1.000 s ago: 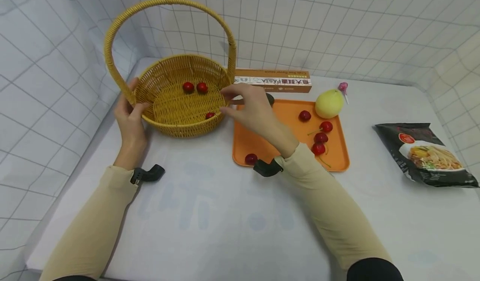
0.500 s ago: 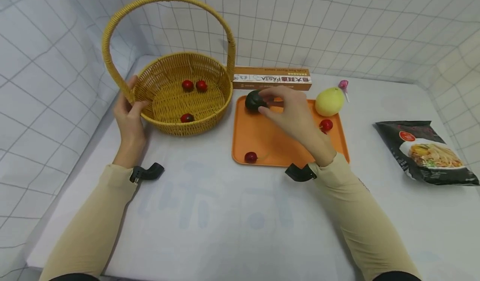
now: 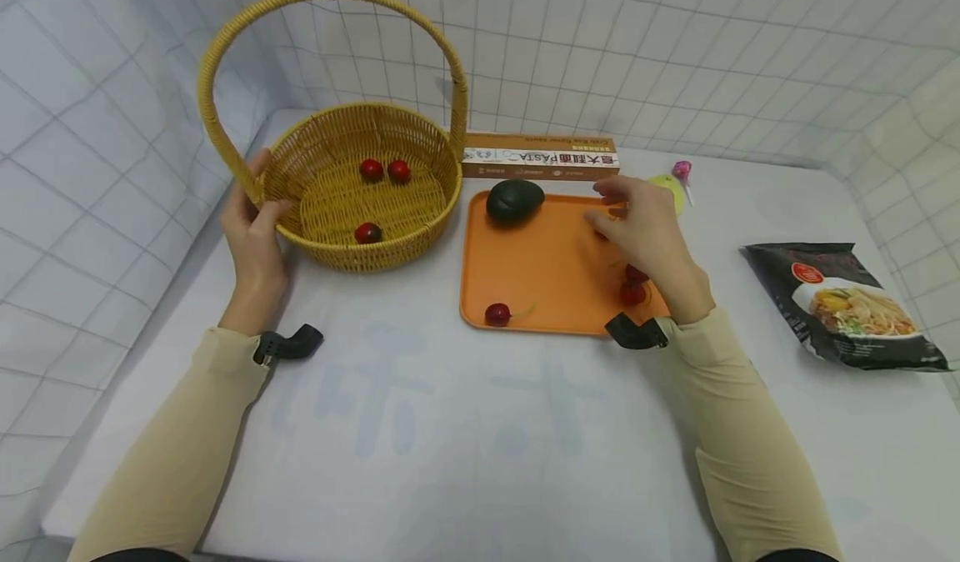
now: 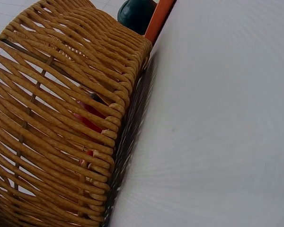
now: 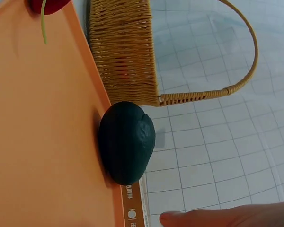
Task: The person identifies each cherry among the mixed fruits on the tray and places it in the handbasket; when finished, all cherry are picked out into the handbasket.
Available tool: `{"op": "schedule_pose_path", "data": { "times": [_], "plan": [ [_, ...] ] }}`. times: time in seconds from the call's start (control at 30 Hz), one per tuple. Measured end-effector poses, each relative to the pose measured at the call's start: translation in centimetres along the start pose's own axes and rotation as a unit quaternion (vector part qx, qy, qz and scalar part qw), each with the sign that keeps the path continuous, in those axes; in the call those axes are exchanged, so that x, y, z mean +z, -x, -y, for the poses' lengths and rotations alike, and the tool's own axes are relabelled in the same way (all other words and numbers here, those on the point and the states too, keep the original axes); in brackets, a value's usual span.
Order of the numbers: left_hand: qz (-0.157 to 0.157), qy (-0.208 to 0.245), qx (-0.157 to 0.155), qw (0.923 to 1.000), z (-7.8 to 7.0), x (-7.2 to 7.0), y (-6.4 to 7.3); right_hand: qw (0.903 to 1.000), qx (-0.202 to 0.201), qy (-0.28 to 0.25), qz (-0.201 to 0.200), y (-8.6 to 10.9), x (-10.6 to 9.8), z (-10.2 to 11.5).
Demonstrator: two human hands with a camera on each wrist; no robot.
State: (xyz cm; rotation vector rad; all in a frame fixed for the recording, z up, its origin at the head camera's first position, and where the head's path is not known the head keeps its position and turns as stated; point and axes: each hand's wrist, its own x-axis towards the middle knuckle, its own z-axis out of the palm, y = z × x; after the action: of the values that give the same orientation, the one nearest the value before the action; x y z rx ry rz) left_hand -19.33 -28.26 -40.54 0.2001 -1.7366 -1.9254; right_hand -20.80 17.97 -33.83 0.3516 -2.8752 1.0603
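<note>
My left hand [image 3: 255, 249] grips the rim of a yellow woven basket [image 3: 352, 255] beside its handle base, thumb over the rim. Inside lie three red cherries, one being a dark-spotted cherry [image 3: 368, 233]. My right hand [image 3: 651, 233] is over the right part of an orange tray [image 3: 547, 274], fingers bent, thumb and fingertips apart. It partly hides a cherry at the thumb and covers most of a yellow-green fruit [image 3: 666, 187]. Near its wrist lies another cherry [image 3: 632, 293]. A dark green avocado [image 3: 514, 201] and a stemmed cherry [image 3: 497, 314] rest on the tray's left side.
Behind the tray lies a long brown pasta box [image 3: 540, 158]. A pink lollipop [image 3: 682, 170] lies past the yellow-green fruit. To the right is a black noodle packet [image 3: 847, 308]. White gridded sheeting rises at the back and sides of the white table [image 3: 420, 445].
My right hand has moved right, from the basket's edge past the avocado to the tray's right side. A cherry in the basket has rolled left. My left hand keeps its hold.
</note>
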Motion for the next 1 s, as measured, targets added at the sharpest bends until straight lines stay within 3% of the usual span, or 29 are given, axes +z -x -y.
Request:
{"op": "schedule_pose_path", "data": {
  "times": [0.17, 0.37, 0.63, 1.0],
  "plan": [
    [0.001, 0.006, -0.004, 1.0000, -0.1, 0.0, -0.2, 0.9967, 0.035, 0.067, 0.031, 0.0, -0.1, 0.1],
    [0.001, 0.018, -0.007, 0.9998, 0.0, -0.1, -0.2, 0.9901, 0.063, 0.099, 0.076, 0.1, 0.7, -0.1],
    [0.004, 0.011, 0.003, 0.9999, 0.0, 0.1, -0.1, 0.9893, 0.010, 0.113, 0.092, 0.2, 1.8, -0.2],
    [0.002, 0.025, -0.002, 0.9997, -0.2, 0.2, 0.0, 0.9904, -0.002, 0.101, 0.094, 0.1, 2.6, -0.2]
  ]
}}
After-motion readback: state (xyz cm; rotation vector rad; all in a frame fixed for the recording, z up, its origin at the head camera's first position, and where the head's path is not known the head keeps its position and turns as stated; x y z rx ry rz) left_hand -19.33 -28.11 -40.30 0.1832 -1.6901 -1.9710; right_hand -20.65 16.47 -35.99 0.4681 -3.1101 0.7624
